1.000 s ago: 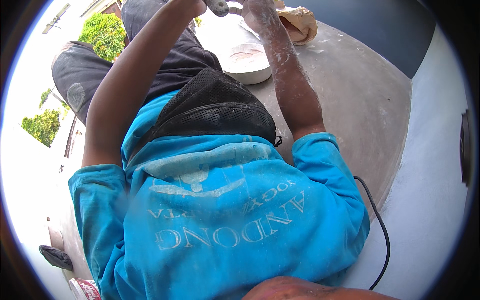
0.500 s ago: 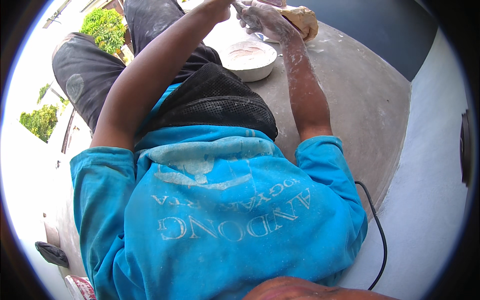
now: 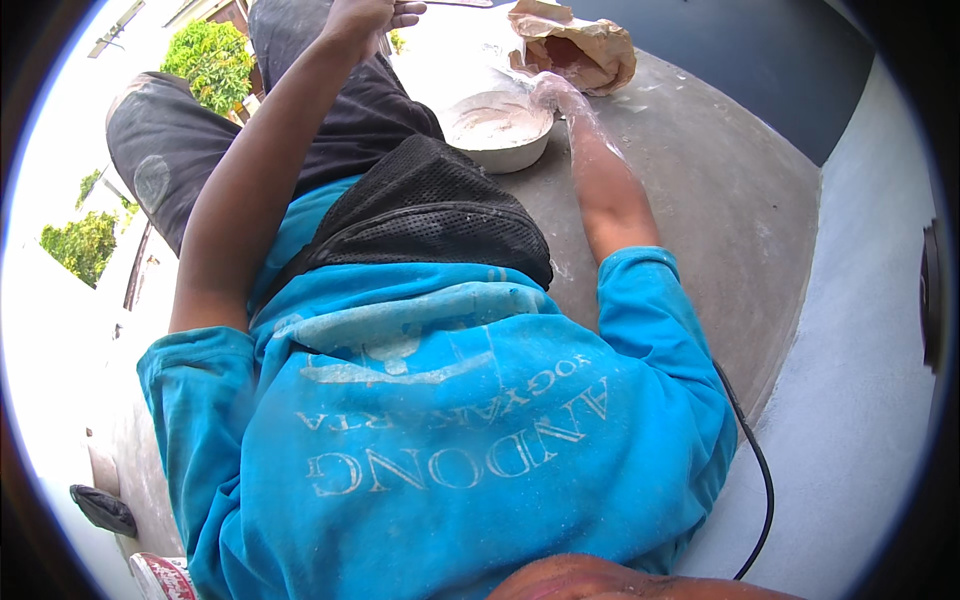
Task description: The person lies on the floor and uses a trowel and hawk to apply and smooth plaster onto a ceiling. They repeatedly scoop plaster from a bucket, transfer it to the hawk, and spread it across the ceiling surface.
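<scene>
My left hand (image 3: 368,16) is raised over my dark trouser leg at the top, with its fingers stretched out and nothing seen in it. My right hand (image 3: 546,92), coated in white powder, is at the right rim of a pale round bowl (image 3: 503,158). Its fingers are lost in glare, so whether they hold anything is unclear. Pale, paste-like or powdery stuff (image 3: 492,118) fills much of the bowl. Just beyond my right hand lies a crumpled brown paper bag (image 3: 608,62), its mouth gaping toward me.
The bowl and bag rest on a grey, dusty concrete floor (image 3: 700,170). A white wall (image 3: 850,330) runs along the right, and a dark grey surface (image 3: 760,60) lies beyond. A black cable (image 3: 762,470) curves beside my right sleeve. A red and white container (image 3: 160,577) stands at lower left.
My hands were close together above the bowl and have parted. The left moved left; the right came down toward me to the bowl's rim, leaving the paper bag more visible.
</scene>
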The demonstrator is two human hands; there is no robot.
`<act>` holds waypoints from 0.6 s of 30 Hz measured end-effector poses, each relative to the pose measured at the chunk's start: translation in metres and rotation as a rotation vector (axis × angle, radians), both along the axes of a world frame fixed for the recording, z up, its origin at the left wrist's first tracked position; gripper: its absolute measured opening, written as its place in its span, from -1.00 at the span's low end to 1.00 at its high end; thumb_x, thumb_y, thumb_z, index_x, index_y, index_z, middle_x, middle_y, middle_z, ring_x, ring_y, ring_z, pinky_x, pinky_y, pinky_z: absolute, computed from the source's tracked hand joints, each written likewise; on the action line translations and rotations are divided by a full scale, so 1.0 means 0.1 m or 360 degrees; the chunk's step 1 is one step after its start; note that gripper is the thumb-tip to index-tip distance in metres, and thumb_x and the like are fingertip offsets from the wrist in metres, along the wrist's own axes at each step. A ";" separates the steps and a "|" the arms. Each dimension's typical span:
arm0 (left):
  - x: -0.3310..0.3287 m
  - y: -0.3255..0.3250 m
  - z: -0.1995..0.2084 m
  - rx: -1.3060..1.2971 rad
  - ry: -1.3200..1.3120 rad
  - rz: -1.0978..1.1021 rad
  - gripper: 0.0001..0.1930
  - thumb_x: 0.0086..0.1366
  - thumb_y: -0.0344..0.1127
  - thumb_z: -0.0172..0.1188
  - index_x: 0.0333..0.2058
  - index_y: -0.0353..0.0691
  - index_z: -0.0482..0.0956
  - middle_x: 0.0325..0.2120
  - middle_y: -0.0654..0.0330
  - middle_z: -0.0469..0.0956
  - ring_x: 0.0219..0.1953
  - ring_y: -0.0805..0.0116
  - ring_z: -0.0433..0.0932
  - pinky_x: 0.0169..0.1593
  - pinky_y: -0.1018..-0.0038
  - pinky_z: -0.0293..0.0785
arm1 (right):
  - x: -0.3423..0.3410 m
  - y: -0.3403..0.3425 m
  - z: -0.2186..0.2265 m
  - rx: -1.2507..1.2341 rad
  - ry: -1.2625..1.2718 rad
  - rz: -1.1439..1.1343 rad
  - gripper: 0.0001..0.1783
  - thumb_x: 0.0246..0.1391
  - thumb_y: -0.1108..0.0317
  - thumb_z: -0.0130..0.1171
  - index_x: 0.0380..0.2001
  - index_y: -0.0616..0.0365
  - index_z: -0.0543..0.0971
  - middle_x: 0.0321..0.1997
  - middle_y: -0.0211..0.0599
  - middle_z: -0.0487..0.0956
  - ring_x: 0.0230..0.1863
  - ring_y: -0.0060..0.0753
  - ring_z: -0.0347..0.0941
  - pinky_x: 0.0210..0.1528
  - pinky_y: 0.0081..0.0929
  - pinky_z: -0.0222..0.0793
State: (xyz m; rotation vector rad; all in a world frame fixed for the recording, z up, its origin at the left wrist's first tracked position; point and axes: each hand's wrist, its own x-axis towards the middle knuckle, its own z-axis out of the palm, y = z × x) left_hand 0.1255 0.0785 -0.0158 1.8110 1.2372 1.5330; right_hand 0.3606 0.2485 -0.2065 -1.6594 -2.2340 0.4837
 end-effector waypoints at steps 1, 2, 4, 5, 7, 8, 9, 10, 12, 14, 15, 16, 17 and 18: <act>0.00 0.07 0.00 -0.0064 -0.0033 -0.0050 -0.76 0.36 -0.37 0.05 -0.06 -0.35 0.46 -0.37 0.12 0.52 -0.47 0.41 0.52 -0.47 0.53 0.53 | 0.04 0.04 -0.06 0.0003 -0.0008 -0.0003 -0.63 -0.10 0.27 0.25 -0.21 0.24 0.59 -0.24 -0.20 0.62 -0.28 -0.27 0.55 -0.31 -0.25 0.59; -0.04 0.19 -0.01 -0.0125 -0.0067 -0.0099 -0.69 0.34 -0.38 0.07 0.03 -0.33 0.42 -0.35 0.10 0.54 -0.46 0.40 0.53 -0.44 0.52 0.56 | 0.15 0.14 -0.25 -0.0128 0.0497 0.0043 -0.65 -0.16 0.39 0.21 -0.21 0.24 0.57 -0.24 -0.21 0.61 -0.32 -0.36 0.53 -0.32 -0.35 0.58; -0.21 0.45 -0.11 -0.0180 -0.0141 -0.0135 -0.59 0.33 -0.36 0.07 0.12 -0.38 0.34 -0.22 -0.01 0.50 -0.32 0.32 0.55 -0.30 0.50 0.60 | 0.29 -0.01 -0.22 -0.0146 0.0653 0.0049 -0.62 -0.18 0.37 0.23 -0.18 0.19 0.60 -0.26 -0.17 0.63 -0.32 -0.29 0.55 -0.25 -0.33 0.53; -0.32 0.59 -0.18 -0.0173 -0.0174 -0.0132 -0.57 0.34 -0.34 0.06 0.12 -0.45 0.32 -0.11 -0.10 0.45 -0.20 0.25 0.55 -0.19 0.49 0.60 | 0.35 -0.09 -0.16 -0.0149 0.0732 0.0053 -0.60 -0.18 0.36 0.23 -0.16 0.16 0.62 -0.27 -0.15 0.64 -0.31 -0.26 0.56 -0.21 -0.32 0.51; -0.18 0.62 -0.21 -0.0293 -0.0108 -0.0090 -0.51 0.34 -0.29 0.06 0.12 -0.53 0.27 0.01 -0.22 0.39 -0.04 0.13 0.52 -0.03 0.41 0.57 | 0.57 -0.23 -0.10 -0.0028 0.0677 -0.0021 -0.64 -0.22 0.37 0.25 -0.23 0.14 0.60 -0.35 -0.23 0.61 -0.36 -0.32 0.52 -0.25 -0.33 0.46; 0.03 0.45 -0.20 -0.0395 -0.0009 -0.0035 -0.49 0.33 -0.27 0.07 0.13 -0.54 0.24 0.02 -0.24 0.39 0.01 0.08 0.50 0.02 0.35 0.54 | 0.70 -0.28 -0.07 0.0022 0.0652 -0.0061 -0.66 -0.23 0.37 0.26 -0.26 0.15 0.59 -0.37 -0.24 0.60 -0.36 -0.33 0.50 -0.26 -0.33 0.44; 0.17 0.34 -0.18 -0.0483 0.0068 0.0037 -0.46 0.33 -0.24 0.08 0.13 -0.55 0.22 0.03 -0.26 0.38 0.05 0.02 0.47 0.07 0.28 0.51 | 0.80 -0.36 0.03 0.0079 0.0604 -0.0081 -0.68 -0.24 0.36 0.26 -0.30 0.16 0.58 -0.40 -0.25 0.58 -0.37 -0.35 0.49 -0.26 -0.34 0.42; 0.13 0.46 -0.21 -0.0589 0.0145 0.0022 -0.39 0.32 -0.18 0.11 0.17 -0.52 0.18 0.12 -0.25 0.29 0.11 -0.01 0.42 0.09 0.26 0.49 | 0.87 -0.46 0.15 0.0101 0.0552 -0.0139 -0.72 -0.25 0.34 0.28 -0.36 0.15 0.54 -0.43 -0.29 0.56 -0.37 -0.38 0.45 -0.25 -0.35 0.39; 0.24 0.46 -0.28 -0.0740 0.0216 0.0110 -0.23 0.27 0.02 0.15 0.25 -0.40 0.09 0.21 -0.25 0.15 0.18 -0.08 0.33 0.11 0.13 0.45 | 1.01 -0.61 0.33 0.0154 0.0615 -0.0154 -0.62 -0.27 0.29 0.30 -0.28 0.17 0.55 -0.39 -0.26 0.57 -0.35 -0.36 0.49 -0.26 -0.39 0.43; 0.30 0.39 -0.37 -0.0926 0.0260 0.0047 0.00 0.18 0.27 0.14 0.33 -0.31 -0.11 0.28 -0.26 -0.04 0.25 -0.16 0.20 0.14 -0.05 0.36 | 1.07 -0.83 0.55 0.0212 0.0701 -0.0206 -0.54 -0.28 0.26 0.32 -0.22 0.19 0.56 -0.36 -0.24 0.58 -0.33 -0.34 0.51 -0.25 -0.40 0.45; 0.35 0.33 -0.44 -0.0966 0.0223 0.0032 0.10 0.10 0.39 0.13 0.33 -0.29 -0.15 0.27 -0.28 -0.04 0.25 -0.20 0.20 0.10 -0.11 0.38 | 1.04 -0.97 0.69 0.0242 0.0762 -0.0247 -0.52 -0.29 0.25 0.32 -0.20 0.20 0.56 -0.35 -0.23 0.58 -0.33 -0.34 0.51 -0.23 -0.40 0.44; 0.44 0.25 -0.47 -0.1035 0.0170 0.0016 0.13 0.07 0.43 0.12 0.33 -0.27 -0.15 0.27 -0.28 -0.04 0.25 -0.22 0.19 0.07 -0.15 0.39 | 1.02 -1.10 0.78 0.0280 0.0844 -0.0302 -0.50 -0.29 0.25 0.32 -0.18 0.22 0.57 -0.35 -0.22 0.59 -0.32 -0.33 0.52 -0.22 -0.39 0.44; 0.50 0.20 -0.49 -0.1107 0.0111 0.0005 0.15 0.04 0.46 0.11 0.34 -0.26 -0.16 0.26 -0.28 -0.04 0.25 -0.25 0.17 0.05 -0.19 0.39 | 1.01 -1.16 0.83 0.0315 0.0922 -0.0350 -0.48 -0.29 0.24 0.33 -0.16 0.23 0.57 -0.34 -0.20 0.59 -0.32 -0.32 0.52 -0.21 -0.39 0.44; 0.52 0.23 -0.59 -0.1135 0.0044 -0.0031 0.21 -0.03 0.54 0.10 0.34 -0.24 -0.15 0.25 -0.29 -0.02 0.23 -0.29 0.19 0.01 -0.23 0.40 | 0.99 -0.96 0.76 0.0430 0.1153 -0.0294 -0.42 -0.29 0.25 0.33 -0.10 0.28 0.56 -0.30 -0.17 0.60 -0.28 -0.30 0.52 -0.19 -0.37 0.42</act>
